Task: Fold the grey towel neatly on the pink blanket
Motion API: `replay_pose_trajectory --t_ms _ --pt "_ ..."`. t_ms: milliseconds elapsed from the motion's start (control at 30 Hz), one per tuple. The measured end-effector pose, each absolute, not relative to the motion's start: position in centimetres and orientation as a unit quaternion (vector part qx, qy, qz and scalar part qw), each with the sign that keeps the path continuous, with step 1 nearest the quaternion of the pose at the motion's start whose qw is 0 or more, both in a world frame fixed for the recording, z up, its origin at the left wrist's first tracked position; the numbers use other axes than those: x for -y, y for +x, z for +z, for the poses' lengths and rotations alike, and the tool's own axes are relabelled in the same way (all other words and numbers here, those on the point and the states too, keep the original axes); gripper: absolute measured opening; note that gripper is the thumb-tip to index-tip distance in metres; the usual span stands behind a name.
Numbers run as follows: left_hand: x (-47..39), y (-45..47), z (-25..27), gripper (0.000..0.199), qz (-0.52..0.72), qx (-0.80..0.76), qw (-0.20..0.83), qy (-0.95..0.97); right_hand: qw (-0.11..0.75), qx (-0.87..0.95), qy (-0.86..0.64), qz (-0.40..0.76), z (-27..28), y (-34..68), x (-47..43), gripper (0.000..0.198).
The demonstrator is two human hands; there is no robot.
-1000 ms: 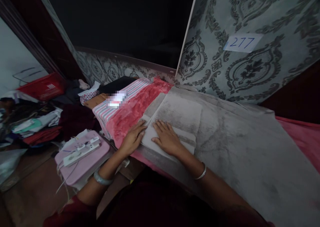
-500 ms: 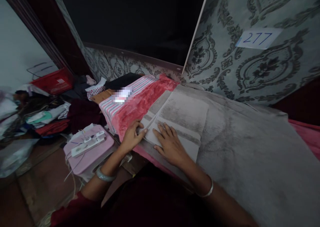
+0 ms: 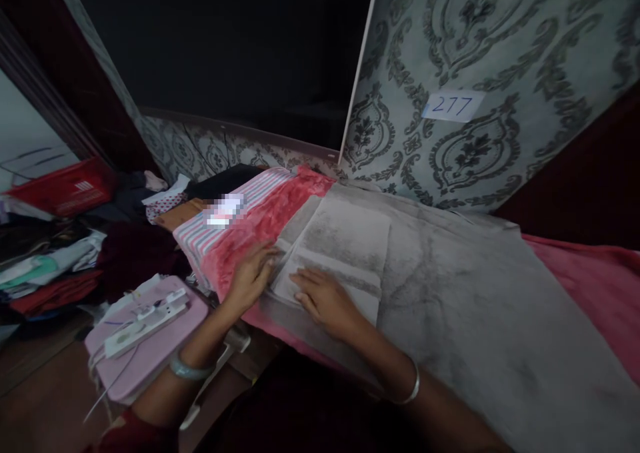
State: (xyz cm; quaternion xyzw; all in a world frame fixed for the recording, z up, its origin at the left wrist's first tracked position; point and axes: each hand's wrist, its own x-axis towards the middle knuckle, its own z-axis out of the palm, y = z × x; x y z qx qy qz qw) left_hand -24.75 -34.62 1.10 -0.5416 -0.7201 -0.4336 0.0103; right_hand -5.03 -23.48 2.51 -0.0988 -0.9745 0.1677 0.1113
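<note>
A grey towel (image 3: 345,230) with lighter bands lies folded on a larger grey cloth (image 3: 465,313). My right hand (image 3: 327,300) rests palm down on the folded towel's near part, fingers stretched out. At the towel's left fold is my left hand (image 3: 253,273), loosely bent, its fingertips against the edge and its thumb a little apart from them. Part of the left fingers is blurred. Beneath and left of the towel shows a fluffy red-pink blanket (image 3: 255,223), beside a striped cloth (image 3: 200,230).
A pink stool (image 3: 145,373) bearing a white power strip (image 3: 145,326) stands at my left. Further left are heaped clothes (image 3: 55,286) and a red basket (image 3: 70,190). Behind the surface are a large dark screen (image 3: 240,53) and a patterned wall with a paper label (image 3: 453,105).
The view has turned to the right, so everything sits further left. My right hand has its fingers closer together. The folded towel looks the same.
</note>
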Motion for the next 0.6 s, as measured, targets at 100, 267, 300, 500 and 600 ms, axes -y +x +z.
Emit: replay_pose_trajectory --t_ms 100,267,300,500,600 --pt "31.4 -24.1 3.2 0.048 -0.364 0.64 -0.059 -0.674 0.117 0.98 -0.094 0.132 2.8 -5.2 21.6 0.05" --pt "23.9 -24.2 3.2 0.061 -0.18 0.576 -0.134 -0.786 0.086 0.988 -0.052 0.119 1.5 -5.3 20.8 0.059" --pt "22.5 -24.5 2.9 0.062 -0.143 0.562 -0.134 -0.804 0.087 0.988 -0.053 0.12 1.3 -5.3 20.8 0.06" --pt "15.9 -27.3 2.1 0.066 -0.032 0.512 -0.08 -0.855 0.071 0.986 -0.063 0.138 1.0 -5.3 20.9 0.062" --pt "12.4 -28.6 2.5 0.067 -0.012 0.552 -0.069 -0.831 0.066 0.984 -0.064 0.155 1.4 -5.2 20.8 0.062"
